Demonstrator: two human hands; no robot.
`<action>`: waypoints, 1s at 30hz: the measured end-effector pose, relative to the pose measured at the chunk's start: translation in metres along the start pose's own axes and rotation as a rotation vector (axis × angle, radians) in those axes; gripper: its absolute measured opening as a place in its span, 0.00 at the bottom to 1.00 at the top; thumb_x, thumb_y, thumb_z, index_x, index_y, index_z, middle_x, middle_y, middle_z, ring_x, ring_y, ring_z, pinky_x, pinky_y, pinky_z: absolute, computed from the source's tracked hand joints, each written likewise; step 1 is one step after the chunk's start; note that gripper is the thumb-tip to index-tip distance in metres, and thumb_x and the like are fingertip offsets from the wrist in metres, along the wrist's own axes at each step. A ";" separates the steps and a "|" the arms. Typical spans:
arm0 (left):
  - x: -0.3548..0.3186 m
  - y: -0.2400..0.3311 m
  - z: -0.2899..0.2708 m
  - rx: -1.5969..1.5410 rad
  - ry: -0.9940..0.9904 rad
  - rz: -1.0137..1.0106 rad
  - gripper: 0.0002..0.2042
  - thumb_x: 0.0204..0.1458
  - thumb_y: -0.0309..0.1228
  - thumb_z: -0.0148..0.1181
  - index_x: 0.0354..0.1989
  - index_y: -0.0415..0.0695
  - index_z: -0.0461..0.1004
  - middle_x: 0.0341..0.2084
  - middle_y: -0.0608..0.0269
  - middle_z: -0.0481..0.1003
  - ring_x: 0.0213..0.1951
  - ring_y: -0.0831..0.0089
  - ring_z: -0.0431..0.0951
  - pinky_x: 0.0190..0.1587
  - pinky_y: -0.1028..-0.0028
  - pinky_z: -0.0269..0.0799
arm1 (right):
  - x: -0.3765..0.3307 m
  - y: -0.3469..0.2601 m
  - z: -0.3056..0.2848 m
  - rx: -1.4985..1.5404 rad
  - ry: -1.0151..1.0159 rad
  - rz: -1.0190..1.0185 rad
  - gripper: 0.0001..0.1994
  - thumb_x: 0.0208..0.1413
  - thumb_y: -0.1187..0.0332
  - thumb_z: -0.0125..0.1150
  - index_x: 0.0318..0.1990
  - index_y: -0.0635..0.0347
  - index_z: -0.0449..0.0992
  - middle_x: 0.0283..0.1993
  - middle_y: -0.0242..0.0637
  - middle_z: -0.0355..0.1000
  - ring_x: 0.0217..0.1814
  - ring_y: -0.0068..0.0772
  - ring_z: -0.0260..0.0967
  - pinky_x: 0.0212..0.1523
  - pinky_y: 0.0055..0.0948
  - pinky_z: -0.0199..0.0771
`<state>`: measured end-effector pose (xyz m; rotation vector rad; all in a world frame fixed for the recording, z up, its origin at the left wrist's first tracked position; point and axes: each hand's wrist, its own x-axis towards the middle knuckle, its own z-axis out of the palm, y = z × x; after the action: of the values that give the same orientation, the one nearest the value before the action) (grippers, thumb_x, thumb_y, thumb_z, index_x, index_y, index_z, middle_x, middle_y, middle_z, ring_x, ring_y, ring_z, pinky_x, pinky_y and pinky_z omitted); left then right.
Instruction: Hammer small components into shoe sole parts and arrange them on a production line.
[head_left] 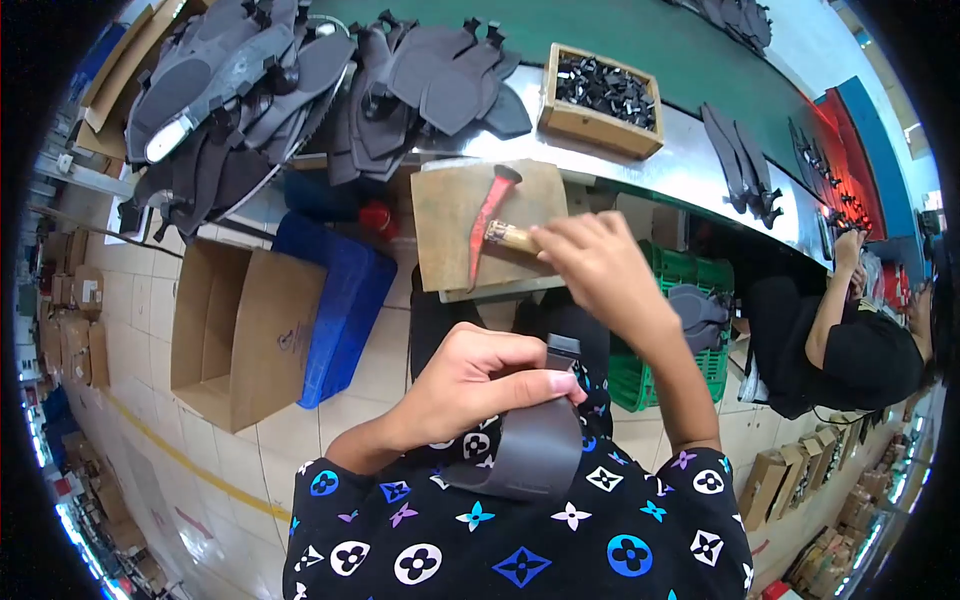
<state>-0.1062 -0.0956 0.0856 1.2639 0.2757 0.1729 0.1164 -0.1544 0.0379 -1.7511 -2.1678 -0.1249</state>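
Two hands busy, both the wearer's own. Left hand (480,375) is clenched around a grey shoe-upper piece (530,440), thumb pressed across its top edge; the piece curves down over the lap, against the patterned black garment (520,540). Right hand (600,262) grips the pale wooden handle of a hammer with a red head (488,225); fingers wrapped round the handle end. Hammer head lies on a wooden board (450,240), which sits at the near edge of the metal bench (690,150), just in front of the lap.

Around it:
- Heaps of dark cut upper pieces (260,90) on the bench, left and centre, some overhanging the edge.
- Wooden box (600,100) of small black parts on the bench, beyond the board and apart from it.
- More dark pieces (745,165) laid on the bench to the right.
- Green belt surface (640,40) runs behind the bench.
- Blue crate (335,300) on the floor left of the knees, touching an open cardboard box (240,335) beside it.
- Green plastic basket (700,290) under the bench on the right, grey pieces inside; the right forearm crosses in front of it.
- Another person in black (850,340) is seated at far right, arm raised to the bench.

Tiled floor below, stacked cartons along the left rim; too distorted to tell more.
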 end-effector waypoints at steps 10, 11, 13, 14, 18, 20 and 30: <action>-0.002 0.003 -0.001 0.063 -0.277 0.120 0.09 0.57 0.32 0.66 0.37 0.37 0.82 0.22 0.60 0.79 0.25 0.80 0.77 0.29 0.76 0.67 | -0.006 -0.022 -0.064 1.261 -0.147 -0.266 0.16 0.56 0.62 0.69 0.41 0.69 0.81 0.39 0.44 0.77 0.38 0.43 0.74 0.39 0.35 0.73; -0.003 0.004 0.002 0.038 -0.285 0.118 0.09 0.56 0.31 0.67 0.36 0.37 0.82 0.19 0.62 0.77 0.21 0.78 0.74 0.26 0.75 0.65 | -0.008 -0.023 -0.061 1.276 -0.120 -0.307 0.16 0.56 0.61 0.69 0.41 0.68 0.81 0.39 0.43 0.77 0.39 0.42 0.73 0.39 0.36 0.73; 0.000 0.007 0.005 0.131 -0.202 0.194 0.08 0.55 0.31 0.67 0.36 0.37 0.82 0.20 0.61 0.78 0.21 0.76 0.75 0.26 0.75 0.66 | -0.006 -0.020 -0.061 1.237 -0.032 -0.355 0.17 0.56 0.59 0.69 0.41 0.67 0.81 0.41 0.42 0.76 0.41 0.41 0.71 0.44 0.39 0.70; 0.000 0.010 0.007 0.224 -0.109 0.262 0.08 0.55 0.30 0.67 0.36 0.37 0.82 0.20 0.60 0.78 0.22 0.75 0.76 0.26 0.76 0.67 | -0.002 -0.019 -0.070 1.152 -0.042 -0.374 0.14 0.57 0.63 0.67 0.43 0.67 0.81 0.47 0.48 0.76 0.47 0.47 0.72 0.52 0.44 0.70; 0.022 0.001 0.007 0.354 0.025 0.148 0.09 0.53 0.27 0.66 0.40 0.37 0.81 0.28 0.54 0.81 0.31 0.71 0.82 0.34 0.75 0.73 | -0.032 -0.040 -0.065 1.294 0.044 0.137 0.13 0.56 0.76 0.62 0.49 0.68 0.79 0.54 0.57 0.75 0.64 0.57 0.69 0.71 0.56 0.54; 0.031 -0.019 -0.003 0.141 -0.167 -0.040 0.19 0.56 0.27 0.64 0.55 0.37 0.74 0.39 0.60 0.81 0.39 0.72 0.82 0.40 0.74 0.74 | -0.042 -0.035 -0.064 1.115 0.096 0.139 0.15 0.57 0.76 0.62 0.52 0.68 0.78 0.55 0.51 0.76 0.66 0.52 0.69 0.73 0.56 0.50; 0.077 -0.013 -0.027 0.176 0.119 -0.003 0.20 0.57 0.25 0.62 0.58 0.34 0.71 0.48 0.61 0.76 0.49 0.74 0.76 0.54 0.72 0.72 | -0.101 0.128 -0.082 0.461 0.375 0.710 0.19 0.61 0.66 0.61 0.58 0.64 0.74 0.55 0.46 0.77 0.58 0.36 0.75 0.58 0.32 0.71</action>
<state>-0.0414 -0.0532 0.0573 1.4301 0.4029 0.2254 0.2750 -0.2422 0.0632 -1.9014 -1.1162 0.1956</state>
